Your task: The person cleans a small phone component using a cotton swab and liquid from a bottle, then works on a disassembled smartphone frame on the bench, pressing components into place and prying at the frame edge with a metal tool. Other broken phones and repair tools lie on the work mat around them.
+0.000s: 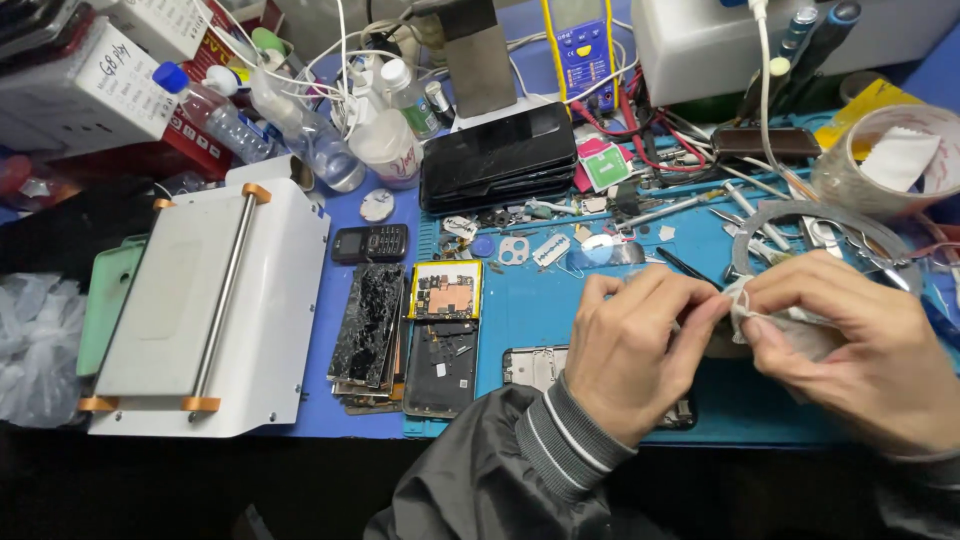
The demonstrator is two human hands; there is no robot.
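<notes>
Both hands above blue mat (pixel 560 310), right of opened phone (pixel 442 330): left hand (pixel 630 350) fingers pinched on edge of white cloth (pixel 775 320); right hand (pixel 860 350) clenched around same cloth. Wiping apparently under way; phone frame (pixel 535 365) beneath left wrist bare, unassembled. Cracked screens (pixel 368 325) left of opened phone.

A white cardboard box (pixel 75 85) with handwriting on its side lies at the far left, with a red package (pixel 190 135) under it. Clear plastic bottles with blue and white caps (pixel 215 110) stand just right of them, one squat white bottle (pixel 385 145) bearing a label. A yellow-edged multimeter with a blue face and grey screen (pixel 583 45) stands at the back. A stack of dark phone screens (pixel 498 155) lies below it, a green-and-white label (pixel 607 165) beside. A shattered black screen (pixel 368 322) lies near a small keypad phone (pixel 370 242).
</notes>
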